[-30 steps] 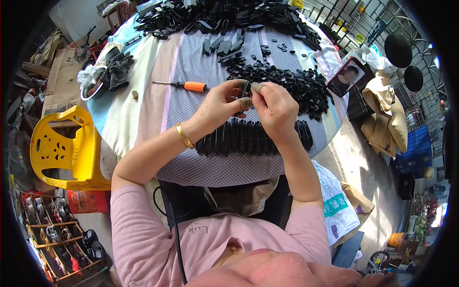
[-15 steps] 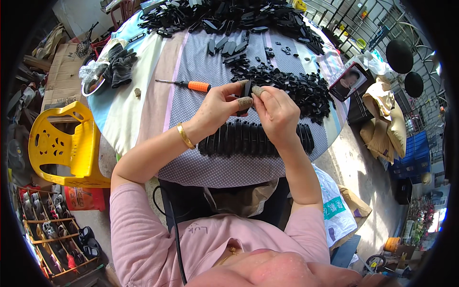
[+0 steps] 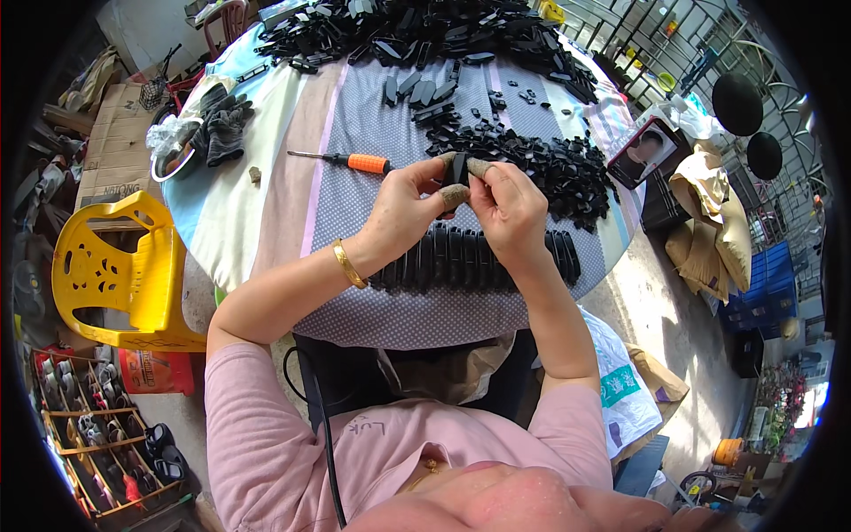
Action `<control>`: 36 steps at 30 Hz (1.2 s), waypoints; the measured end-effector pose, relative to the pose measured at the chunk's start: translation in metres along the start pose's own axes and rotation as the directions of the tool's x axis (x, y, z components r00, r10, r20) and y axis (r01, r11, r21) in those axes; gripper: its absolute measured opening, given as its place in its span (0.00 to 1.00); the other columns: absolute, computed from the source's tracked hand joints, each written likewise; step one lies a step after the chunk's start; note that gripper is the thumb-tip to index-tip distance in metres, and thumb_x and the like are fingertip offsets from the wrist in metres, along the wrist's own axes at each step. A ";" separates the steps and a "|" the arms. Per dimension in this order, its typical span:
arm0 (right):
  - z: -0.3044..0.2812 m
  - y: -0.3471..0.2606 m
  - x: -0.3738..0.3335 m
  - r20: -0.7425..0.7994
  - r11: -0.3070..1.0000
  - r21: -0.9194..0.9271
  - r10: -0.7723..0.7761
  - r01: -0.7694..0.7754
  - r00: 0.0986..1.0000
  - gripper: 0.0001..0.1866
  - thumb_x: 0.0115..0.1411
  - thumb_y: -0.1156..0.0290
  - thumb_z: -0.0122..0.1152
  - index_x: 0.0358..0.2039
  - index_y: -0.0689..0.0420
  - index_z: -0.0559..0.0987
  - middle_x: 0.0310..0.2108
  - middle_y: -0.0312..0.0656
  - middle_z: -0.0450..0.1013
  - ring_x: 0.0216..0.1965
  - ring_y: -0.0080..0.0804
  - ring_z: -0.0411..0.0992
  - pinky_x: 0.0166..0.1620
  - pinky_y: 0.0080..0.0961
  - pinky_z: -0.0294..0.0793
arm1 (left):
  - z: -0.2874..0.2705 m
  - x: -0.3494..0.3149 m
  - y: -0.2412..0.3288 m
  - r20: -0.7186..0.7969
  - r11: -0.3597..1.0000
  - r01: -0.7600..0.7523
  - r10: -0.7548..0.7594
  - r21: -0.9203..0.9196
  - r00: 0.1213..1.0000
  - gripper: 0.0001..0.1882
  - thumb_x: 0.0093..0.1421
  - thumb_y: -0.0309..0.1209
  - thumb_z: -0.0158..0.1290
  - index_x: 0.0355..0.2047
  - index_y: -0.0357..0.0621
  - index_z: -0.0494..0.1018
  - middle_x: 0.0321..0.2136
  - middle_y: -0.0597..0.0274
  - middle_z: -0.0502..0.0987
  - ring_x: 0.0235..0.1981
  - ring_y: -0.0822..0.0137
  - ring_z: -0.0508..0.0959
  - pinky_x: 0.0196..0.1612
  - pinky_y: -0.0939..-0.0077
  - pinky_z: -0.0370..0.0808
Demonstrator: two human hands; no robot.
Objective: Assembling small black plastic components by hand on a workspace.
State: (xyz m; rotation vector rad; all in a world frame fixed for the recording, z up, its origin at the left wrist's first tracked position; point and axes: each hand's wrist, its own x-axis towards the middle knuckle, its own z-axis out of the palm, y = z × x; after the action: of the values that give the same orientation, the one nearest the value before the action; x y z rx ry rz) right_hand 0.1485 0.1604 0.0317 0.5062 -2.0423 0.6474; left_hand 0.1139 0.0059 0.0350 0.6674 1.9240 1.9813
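My left hand (image 3: 415, 196) grips a black elongated plastic part (image 3: 456, 170) between thumb and fingers, with tan covers on the fingertips. My right hand (image 3: 507, 208) is closed in a pinch at the part's right side; its forefinger wears a tan cover too. Whether a second small piece sits in that pinch is hidden. Below both hands lies a row of black plastic parts (image 3: 434, 257), standing side by side. A heap of small black pieces (image 3: 541, 164) spreads just beyond my right hand. To the left rests a screwdriver (image 3: 366, 163) with an orange handle.
A large pile of black long parts (image 3: 425, 34) covers the table's far side. Dark gloves (image 3: 223, 124) and a bowl (image 3: 176, 160) lie at the left, a propped phone (image 3: 647, 149) at the right. A yellow plastic chair (image 3: 151, 266) stands left of the cloth-covered table (image 3: 266, 222).
My right hand has shifted slightly left, closer against the black part. The part has turned a little in my left hand, showing more of its broad face.
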 end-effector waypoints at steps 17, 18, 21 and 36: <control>-0.007 -0.002 0.004 0.166 0.982 -0.007 -0.187 0.191 0.968 0.15 0.62 0.65 0.49 0.31 0.67 0.75 0.32 0.48 0.70 0.27 0.37 0.70 0.29 0.26 0.69 | -0.017 0.004 0.005 0.123 0.999 0.026 -0.022 -0.030 0.992 0.20 0.58 0.29 0.51 0.50 0.35 0.67 0.35 0.67 0.74 0.34 0.79 0.73 0.38 0.84 0.73; -0.007 -0.001 0.004 0.165 0.982 0.001 -0.187 0.189 0.969 0.15 0.62 0.65 0.49 0.31 0.67 0.75 0.32 0.48 0.70 0.27 0.37 0.70 0.29 0.26 0.69 | -0.018 0.004 0.009 0.131 0.994 0.044 -0.057 0.096 0.990 0.20 0.59 0.29 0.51 0.50 0.34 0.67 0.35 0.67 0.75 0.34 0.79 0.73 0.38 0.85 0.72; -0.005 0.006 0.002 0.110 0.959 0.248 0.112 -0.136 0.988 0.10 0.58 0.70 0.54 0.31 0.65 0.75 0.27 0.44 0.71 0.20 0.34 0.67 0.24 0.24 0.68 | -0.028 0.003 0.026 0.121 0.979 0.045 -0.070 0.198 0.990 0.20 0.59 0.30 0.49 0.51 0.33 0.66 0.34 0.66 0.76 0.34 0.80 0.73 0.37 0.85 0.72; 0.024 0.010 -0.018 0.582 0.936 -0.352 0.230 -0.014 0.780 0.07 0.51 0.67 0.59 0.29 0.56 0.78 0.28 0.38 0.67 0.34 0.33 0.68 0.35 0.28 0.72 | -0.061 -0.074 0.004 0.074 0.375 -0.104 0.093 0.921 0.993 0.16 0.52 0.29 0.47 0.40 0.34 0.68 0.24 0.44 0.74 0.26 0.45 0.73 0.33 0.56 0.70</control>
State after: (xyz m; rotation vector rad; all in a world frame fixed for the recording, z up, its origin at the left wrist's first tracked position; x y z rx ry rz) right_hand 0.1362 0.1556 0.0031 0.4145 -2.7649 0.1952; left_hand 0.1455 -0.0851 0.0302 1.0295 2.9842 0.6693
